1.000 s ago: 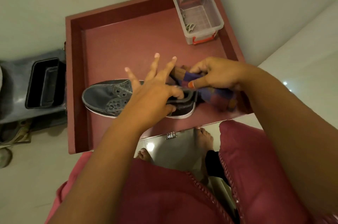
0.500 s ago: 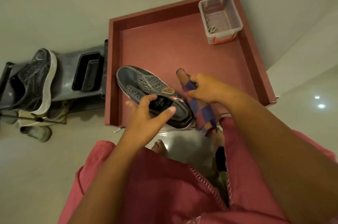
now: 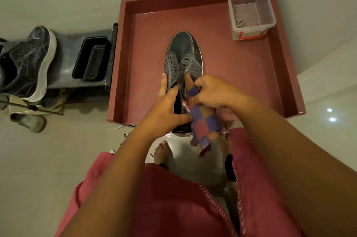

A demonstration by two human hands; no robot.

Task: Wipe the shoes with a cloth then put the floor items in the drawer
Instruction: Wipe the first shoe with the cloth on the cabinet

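Note:
A grey lace-up shoe (image 3: 183,53) points away from me over the open red drawer (image 3: 286,74). My left hand (image 3: 166,109) grips the shoe at its opening, thumb inside and fingers along its left side. My right hand (image 3: 214,91) holds a checked purple, orange and red cloth (image 3: 202,126) bunched against the shoe's right side; the cloth's loose end hangs below the drawer's front edge. The shoe's heel is hidden behind my hands and the cloth.
A clear plastic box (image 3: 251,12) with a red latch stands in the drawer's far right corner. Left of the drawer a grey rack (image 3: 65,66) holds a black sneaker (image 3: 29,62) and a black tray (image 3: 90,58). More footwear (image 3: 31,122) lies under the rack. My bare feet (image 3: 162,151) stand on the tiled floor.
The shoe has turned from lying sideways to toe pointing away from me. My left hand went from spread fingers to gripping its opening. The view shifted, bringing the rack into sight.

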